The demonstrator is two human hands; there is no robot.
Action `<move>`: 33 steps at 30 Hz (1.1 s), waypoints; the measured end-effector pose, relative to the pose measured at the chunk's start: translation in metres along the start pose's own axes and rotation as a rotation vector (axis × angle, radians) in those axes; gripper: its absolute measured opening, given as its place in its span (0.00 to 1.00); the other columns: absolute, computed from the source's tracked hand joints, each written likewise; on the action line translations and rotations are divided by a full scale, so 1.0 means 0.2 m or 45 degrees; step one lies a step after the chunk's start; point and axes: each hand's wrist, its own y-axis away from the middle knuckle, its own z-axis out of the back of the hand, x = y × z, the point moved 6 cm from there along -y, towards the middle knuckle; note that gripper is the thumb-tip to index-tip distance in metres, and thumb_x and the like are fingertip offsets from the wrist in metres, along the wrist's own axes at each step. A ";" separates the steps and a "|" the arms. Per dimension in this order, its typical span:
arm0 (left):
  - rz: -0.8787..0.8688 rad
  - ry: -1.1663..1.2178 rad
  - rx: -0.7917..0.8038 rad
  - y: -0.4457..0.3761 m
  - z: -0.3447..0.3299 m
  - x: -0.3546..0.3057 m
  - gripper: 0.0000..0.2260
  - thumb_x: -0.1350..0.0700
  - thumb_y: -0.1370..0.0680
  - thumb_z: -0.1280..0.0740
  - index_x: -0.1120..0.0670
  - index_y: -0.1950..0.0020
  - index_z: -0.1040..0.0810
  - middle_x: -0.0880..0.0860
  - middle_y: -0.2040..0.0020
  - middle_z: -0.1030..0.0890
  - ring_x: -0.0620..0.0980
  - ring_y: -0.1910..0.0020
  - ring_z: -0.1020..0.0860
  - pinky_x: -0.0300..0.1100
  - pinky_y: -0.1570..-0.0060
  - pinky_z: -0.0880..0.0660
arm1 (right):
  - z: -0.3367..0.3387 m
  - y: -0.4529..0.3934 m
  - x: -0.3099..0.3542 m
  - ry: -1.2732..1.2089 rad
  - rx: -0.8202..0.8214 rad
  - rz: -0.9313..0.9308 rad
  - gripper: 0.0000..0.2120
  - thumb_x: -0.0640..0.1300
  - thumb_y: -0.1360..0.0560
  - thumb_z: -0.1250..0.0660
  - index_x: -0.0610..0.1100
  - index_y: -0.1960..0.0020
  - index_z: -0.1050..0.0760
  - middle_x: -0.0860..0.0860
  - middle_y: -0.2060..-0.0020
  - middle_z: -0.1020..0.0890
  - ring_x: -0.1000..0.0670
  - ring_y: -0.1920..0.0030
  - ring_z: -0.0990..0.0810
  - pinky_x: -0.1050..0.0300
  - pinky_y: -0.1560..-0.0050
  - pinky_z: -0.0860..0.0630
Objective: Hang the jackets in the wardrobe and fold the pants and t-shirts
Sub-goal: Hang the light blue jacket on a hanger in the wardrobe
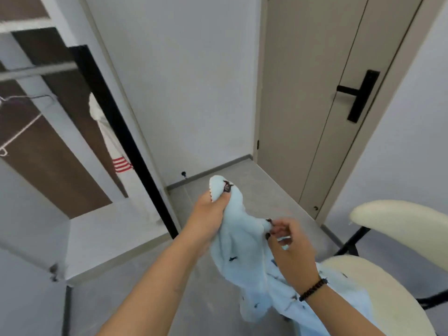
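A light blue garment (244, 251) with small dark prints hangs in front of me, low in the middle of the view. My left hand (209, 210) grips its upper edge in a fist. My right hand (289, 248) pinches the fabric at a point a little lower and to the right; a dark bead bracelet sits on that wrist. The garment's lower part trails down onto the cream chair seat (378, 294). At the left stands the open wardrobe (60, 151) with a rail (36, 72), a white wire hanger (21, 128) and a white garment with red stripes (109, 139) hanging inside.
The wardrobe's black-edged door frame (131, 146) runs diagonally left of my hands. A beige door with a black handle (358, 95) is at the right rear. The cream chair's backrest (402, 226) is at the right. Grey floor (218, 175) lies ahead.
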 end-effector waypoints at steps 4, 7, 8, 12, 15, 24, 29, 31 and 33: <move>-0.121 -0.110 -0.089 0.16 0.35 -0.16 0.15 0.49 0.20 0.37 0.62 0.51 0.24 0.54 0.60 0.21 0.51 0.60 0.22 0.46 0.55 0.25 | -0.25 -0.03 0.33 0.086 0.210 0.328 0.28 0.39 0.31 0.26 0.52 0.36 0.33 0.58 0.47 0.28 0.60 0.48 0.28 0.71 0.50 0.30; -0.173 -0.105 -0.218 0.29 0.58 -0.24 0.14 0.50 0.19 0.37 0.62 0.49 0.23 0.54 0.59 0.21 0.49 0.60 0.23 0.40 0.59 0.25 | -0.52 0.02 0.55 0.103 0.678 0.430 0.29 0.40 0.29 0.28 0.56 0.33 0.36 0.61 0.40 0.30 0.64 0.41 0.31 0.75 0.44 0.34; -0.188 -0.101 -0.266 0.34 0.66 -0.26 0.13 0.51 0.19 0.37 0.60 0.51 0.21 0.54 0.59 0.20 0.47 0.61 0.22 0.39 0.60 0.25 | -0.61 0.06 0.62 0.099 0.797 0.460 0.28 0.41 0.28 0.29 0.57 0.34 0.35 0.61 0.39 0.30 0.66 0.41 0.31 0.75 0.44 0.34; -0.263 -0.017 -0.485 0.54 0.99 -0.31 0.08 0.52 0.20 0.36 0.54 0.53 0.19 0.54 0.57 0.17 0.49 0.56 0.20 0.49 0.49 0.22 | -0.90 0.20 0.81 -0.092 0.937 0.505 0.24 0.40 0.28 0.29 0.60 0.39 0.32 0.59 0.41 0.24 0.63 0.42 0.26 0.69 0.44 0.31; -0.318 0.011 -0.609 0.70 1.19 -0.33 0.07 0.53 0.20 0.35 0.54 0.55 0.21 0.53 0.60 0.20 0.47 0.59 0.22 0.44 0.55 0.24 | -1.08 0.33 0.93 -0.262 1.004 0.497 0.26 0.43 0.31 0.28 0.59 0.37 0.33 0.58 0.41 0.24 0.60 0.42 0.25 0.64 0.44 0.28; -0.414 -0.113 -0.369 1.01 1.57 -0.39 0.13 0.52 0.31 0.27 0.59 0.52 0.18 0.56 0.56 0.15 0.52 0.57 0.16 0.43 0.57 0.19 | -1.56 0.62 1.56 -0.467 1.531 0.753 0.41 0.41 0.34 0.22 0.55 0.28 0.39 0.60 0.35 0.26 0.61 0.37 0.27 0.64 0.38 0.29; -0.495 -0.130 -0.720 1.15 1.89 -0.44 0.13 0.47 0.38 0.25 0.53 0.59 0.16 0.54 0.60 0.16 0.49 0.61 0.18 0.40 0.61 0.20 | -1.84 0.65 1.77 -0.376 1.457 0.906 0.08 0.35 0.32 0.29 0.41 0.53 0.22 0.46 0.58 0.16 0.48 0.56 0.19 0.45 0.53 0.22; -0.461 -0.309 -0.849 1.18 2.00 -0.45 0.17 0.46 0.41 0.23 0.50 0.56 0.17 0.49 0.57 0.15 0.46 0.58 0.17 0.38 0.58 0.21 | -1.94 0.61 1.83 -0.382 1.496 0.877 0.07 0.33 0.31 0.30 0.38 0.54 0.21 0.44 0.59 0.17 0.50 0.59 0.20 0.46 0.54 0.22; -0.242 -0.687 -0.959 1.15 2.11 -0.41 0.28 0.42 0.45 0.20 0.46 0.49 0.21 0.44 0.53 0.17 0.42 0.54 0.19 0.38 0.55 0.22 | -2.04 0.55 1.88 -0.396 1.588 0.770 0.08 0.31 0.31 0.31 0.39 0.53 0.20 0.46 0.59 0.16 0.54 0.59 0.21 0.52 0.56 0.22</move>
